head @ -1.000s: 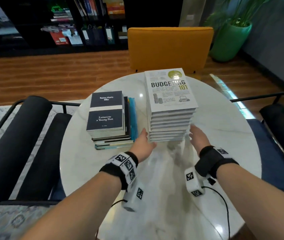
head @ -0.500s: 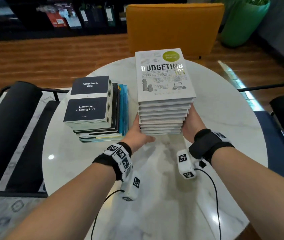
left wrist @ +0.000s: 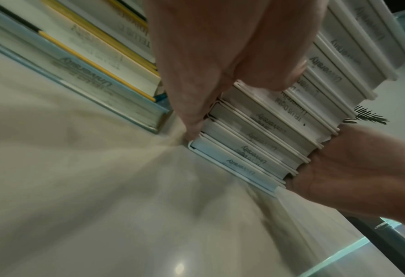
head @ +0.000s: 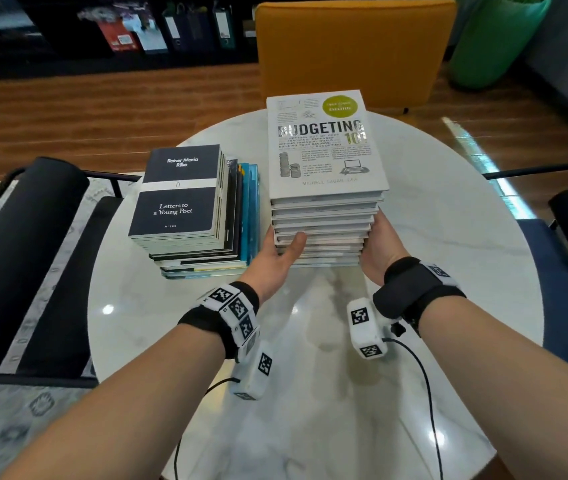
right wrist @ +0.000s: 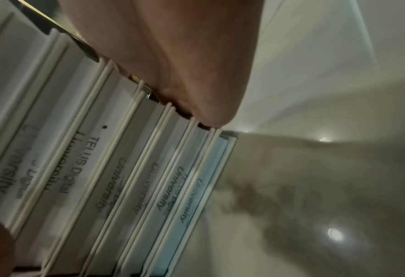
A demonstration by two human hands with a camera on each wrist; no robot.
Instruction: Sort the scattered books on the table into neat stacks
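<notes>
Head view: I see left hand point(head: 277, 252), thumb hooked, and right hand point(head: 377, 247), palm flat, squeezing white book stack point(head: 324, 223); right fingers hidden.

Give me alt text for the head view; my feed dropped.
Two hands clasp a stack of white books topped by Budgeting 101 on a marble table: the left hand wraps its near-left corner, the right hand presses flat on its right side. Left of it stands a second stack topped by Letters to a Young Poet.
</notes>
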